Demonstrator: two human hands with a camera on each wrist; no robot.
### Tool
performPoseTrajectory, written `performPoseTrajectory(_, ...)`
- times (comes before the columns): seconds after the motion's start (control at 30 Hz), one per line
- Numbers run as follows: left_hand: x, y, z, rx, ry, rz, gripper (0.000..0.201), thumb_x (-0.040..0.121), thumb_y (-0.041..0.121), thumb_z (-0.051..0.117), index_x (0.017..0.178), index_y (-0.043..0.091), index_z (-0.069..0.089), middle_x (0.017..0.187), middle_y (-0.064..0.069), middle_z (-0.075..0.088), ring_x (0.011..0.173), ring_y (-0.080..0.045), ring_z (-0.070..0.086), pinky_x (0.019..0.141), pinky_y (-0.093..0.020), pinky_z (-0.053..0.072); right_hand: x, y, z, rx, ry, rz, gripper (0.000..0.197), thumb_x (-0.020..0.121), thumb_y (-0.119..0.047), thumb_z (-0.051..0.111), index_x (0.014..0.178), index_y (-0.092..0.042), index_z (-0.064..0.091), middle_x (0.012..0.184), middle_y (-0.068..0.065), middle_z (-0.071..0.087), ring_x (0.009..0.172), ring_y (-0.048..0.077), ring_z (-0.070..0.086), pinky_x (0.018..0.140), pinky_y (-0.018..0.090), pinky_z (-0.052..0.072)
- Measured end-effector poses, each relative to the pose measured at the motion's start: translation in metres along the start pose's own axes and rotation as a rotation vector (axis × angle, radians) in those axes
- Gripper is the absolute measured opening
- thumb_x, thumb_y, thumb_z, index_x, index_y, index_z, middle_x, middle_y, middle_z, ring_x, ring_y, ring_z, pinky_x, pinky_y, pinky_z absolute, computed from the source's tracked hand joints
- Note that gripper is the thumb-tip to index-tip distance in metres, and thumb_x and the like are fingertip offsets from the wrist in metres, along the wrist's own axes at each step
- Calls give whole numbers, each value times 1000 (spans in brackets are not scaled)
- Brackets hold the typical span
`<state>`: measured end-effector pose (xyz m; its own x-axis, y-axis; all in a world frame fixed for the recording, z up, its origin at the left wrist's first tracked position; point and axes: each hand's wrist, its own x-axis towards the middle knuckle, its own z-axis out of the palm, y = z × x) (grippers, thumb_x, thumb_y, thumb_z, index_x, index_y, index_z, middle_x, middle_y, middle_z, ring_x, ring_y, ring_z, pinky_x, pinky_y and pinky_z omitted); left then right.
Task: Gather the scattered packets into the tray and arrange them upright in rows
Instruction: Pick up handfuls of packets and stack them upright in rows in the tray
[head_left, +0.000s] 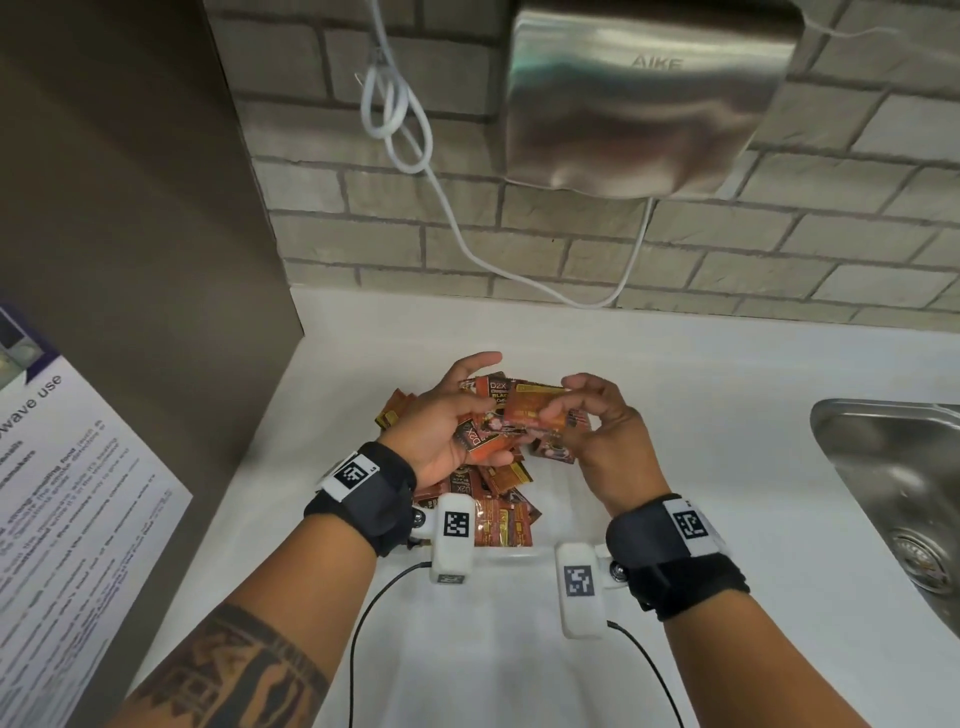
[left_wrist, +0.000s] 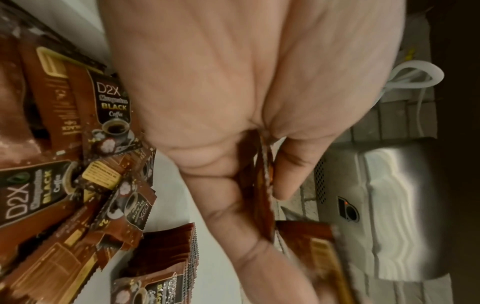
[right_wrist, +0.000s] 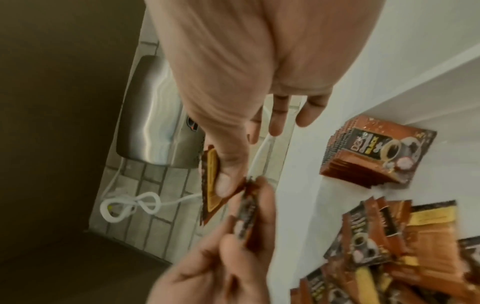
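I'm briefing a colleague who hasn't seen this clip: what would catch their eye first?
Both hands, left and right, hold brown coffee packets above the white counter. Beneath them lies a loose heap of packets. On the brick wall above hangs a shiny steel hand dryer.

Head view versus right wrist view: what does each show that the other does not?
Only the head view shows the sink, the wall notice and both wristbands. Only the right wrist view shows the neat stack of packets standing apart from the loose heap. Both show the left hand and right hand holding packets, and the hand dryer.
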<state>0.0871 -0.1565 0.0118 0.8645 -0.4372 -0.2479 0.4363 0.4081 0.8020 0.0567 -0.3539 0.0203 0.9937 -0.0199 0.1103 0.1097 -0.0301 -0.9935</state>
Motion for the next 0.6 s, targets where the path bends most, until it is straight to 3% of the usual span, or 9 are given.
performPoseTrajectory(0.07,-2,1,2,28,-20,1,42,101,2,49,138,21,57,128,-19,63,102,-42,67,56,-39,62,0,11,-1,-6,-16,9,45,69,24,72,68,-20,77,109,3,50,99,-1,58,78,34,58)
performPoseTrajectory(0.13,-4,1,5,85,-17,-4,35,102,6,53,134,17,58,135,-23,59,105,-42,66,55,-38,62,1,20,-3,26,-37,18,47,71,21,72,65,-26,78,104,6,58,108,23,61,88,55,56)
performPoseTrajectory(0.2,-5,-1,8,147,-3,9,33,100,6,58,131,14,58,136,-24,58,105,-41,67,55,-36,62,2,23,-3,46,-74,33,37,75,15,73,70,-22,78,102,17,69,105,37,65,92,61,53)
performPoseTrajectory(0.27,-4,-4,10,186,21,30,32,97,2,61,127,13,59,130,-21,62,103,-38,69,55,-35,62,3,22,-3,45,-97,62,33,78,16,70,76,-17,78,104,20,71,102,36,67,94,60,52)
performPoseTrajectory(0.37,-3,-7,12,206,76,70,31,95,-2,63,121,15,60,118,-13,66,96,-32,72,53,-32,61,3,22,-7,-18,-150,104,46,82,24,54,88,-16,78,110,20,70,106,39,65,97,56,52)
performPoseTrajectory(0.43,-2,-8,13,232,96,100,32,94,-2,65,121,15,60,117,-11,67,94,-30,73,52,-32,60,2,19,-11,-13,-146,167,46,81,20,47,93,-13,76,112,21,69,107,43,63,93,51,53)
performPoseTrajectory(0.5,-2,-9,15,275,106,130,33,92,-2,68,120,14,60,119,-13,68,95,-31,73,52,-33,60,2,15,-12,21,-130,214,32,84,9,51,97,-10,73,111,21,70,102,40,66,80,41,58)
performPoseTrajectory(0.57,-2,-10,19,306,109,151,36,90,-1,71,121,13,60,119,-15,69,93,-33,73,51,-33,60,2,10,-11,-28,-81,193,7,92,-5,64,97,-9,67,101,18,72,88,30,69,70,31,55)
performPoseTrajectory(0.6,-2,-11,20,310,108,157,37,89,-1,73,121,12,60,118,-15,69,93,-33,73,50,-33,59,2,11,-11,-64,-47,173,11,90,-9,71,97,-9,62,97,17,72,83,25,70,66,27,54)
